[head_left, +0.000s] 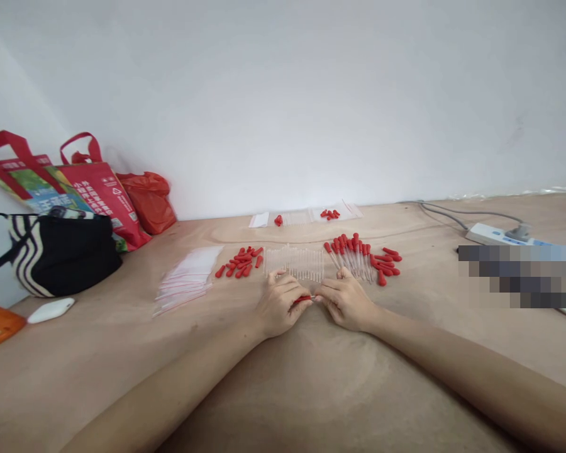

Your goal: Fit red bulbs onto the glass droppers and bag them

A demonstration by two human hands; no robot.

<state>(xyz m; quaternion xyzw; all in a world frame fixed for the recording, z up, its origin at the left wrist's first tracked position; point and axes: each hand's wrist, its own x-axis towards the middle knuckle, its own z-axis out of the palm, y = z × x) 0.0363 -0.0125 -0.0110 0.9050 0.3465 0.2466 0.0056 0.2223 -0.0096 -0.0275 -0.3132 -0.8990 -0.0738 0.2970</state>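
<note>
While the left hand (283, 303) pinches a red bulb (301, 299) on head cam, the right hand (343, 302) has a thin clear tube (313, 297) at its end, hands super close | loose tubes (295, 263) just far of them | bulb pile (240, 261) left, droppers (356, 251) right, kinda bunched

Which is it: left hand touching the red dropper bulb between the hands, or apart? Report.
Touching. The head view shows the left hand pinching the red dropper bulb in its fingers, no gap visible.
</note>
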